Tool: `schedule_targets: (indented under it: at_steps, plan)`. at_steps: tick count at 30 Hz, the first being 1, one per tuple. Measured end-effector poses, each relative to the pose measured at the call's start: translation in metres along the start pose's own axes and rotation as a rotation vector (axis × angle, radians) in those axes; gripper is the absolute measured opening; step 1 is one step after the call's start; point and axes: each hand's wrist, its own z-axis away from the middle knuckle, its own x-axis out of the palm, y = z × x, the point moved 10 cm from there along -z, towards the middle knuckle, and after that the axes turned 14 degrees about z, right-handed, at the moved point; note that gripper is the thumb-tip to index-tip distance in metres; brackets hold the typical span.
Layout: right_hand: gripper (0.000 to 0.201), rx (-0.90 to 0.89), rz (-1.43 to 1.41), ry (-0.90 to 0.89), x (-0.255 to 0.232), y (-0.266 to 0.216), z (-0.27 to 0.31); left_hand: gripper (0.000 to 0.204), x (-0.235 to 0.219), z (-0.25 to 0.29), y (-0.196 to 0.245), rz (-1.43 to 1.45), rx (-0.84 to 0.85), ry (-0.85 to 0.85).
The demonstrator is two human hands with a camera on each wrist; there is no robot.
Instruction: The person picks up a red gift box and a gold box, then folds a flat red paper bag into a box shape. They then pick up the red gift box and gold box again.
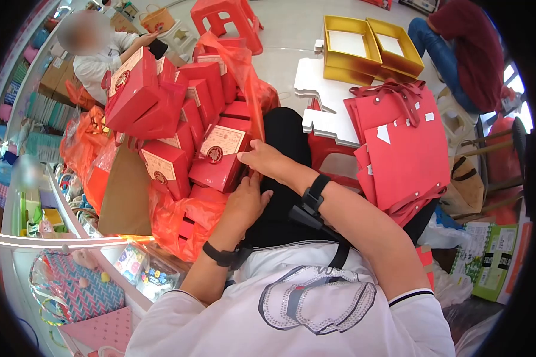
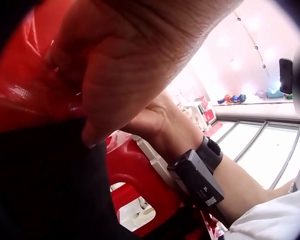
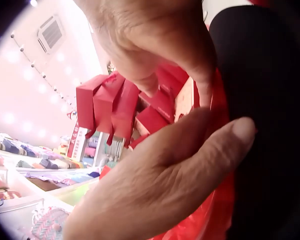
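Several red boxes with patterned tops stand in a thin red plastic bag [image 1: 187, 223]. My right hand [image 1: 268, 160] is at the bag's right edge beside a red box [image 1: 220, 156]; in the right wrist view, my right hand [image 3: 160, 37] has its thumb and a finger spread apart, the fingertip by the bag's edge. Just below it, my left hand [image 1: 245, 205] reaches to the same edge; in the right wrist view its thumb stands apart from its fingers, whose tips are hidden. The left wrist view shows my left hand [image 2: 125, 65] against red plastic [image 2: 30, 100].
Red paper bags [image 1: 405, 154] lie stacked at the right by a white board [image 1: 327, 101] and gold boxes [image 1: 351, 50]. A red stool [image 1: 226, 21] stands ahead. One person sits at the upper left, another at the upper right. Shelves of goods line the left.
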Motion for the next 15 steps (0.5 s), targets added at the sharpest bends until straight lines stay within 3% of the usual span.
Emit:
schedule_targets:
  at_steps: [2, 4, 6, 9, 10, 12, 15]
  plan:
    - [0.069, -0.059, -0.034, 0.021, -0.014, -0.016, 0.024, 0.056, -0.006, -0.002, 0.004, 0.030, 0.040, 0.024]
    - [0.060, -0.174, -0.052, 0.113, -0.034, -0.039, 0.049, 0.043, -0.027, -0.005, 0.019, 0.035, 0.193, 0.127]
    - [0.059, -0.225, -0.120, 0.154, -0.063, -0.071, 0.086, 0.040, -0.057, -0.019, 0.042, -0.016, 0.092, 0.111]
    - [0.054, -0.318, -0.291, 0.218, -0.107, -0.100, 0.128, 0.039, -0.111, -0.043, 0.077, 0.195, 0.259, 0.291]
    - [0.053, -0.347, -0.325, 0.224, -0.122, -0.107, 0.143, 0.044, -0.122, -0.061, 0.087, 0.376, 0.333, 0.285]
    - [0.053, -0.399, -0.302, 0.341, -0.158, -0.115, 0.173, 0.045, -0.133, -0.088, 0.113, 0.677, 0.322, 0.176]
    - [0.046, -0.364, -0.329, 0.382, -0.205, -0.116, 0.219, 0.047, -0.138, -0.125, 0.164, 0.737, 0.353, 0.138]
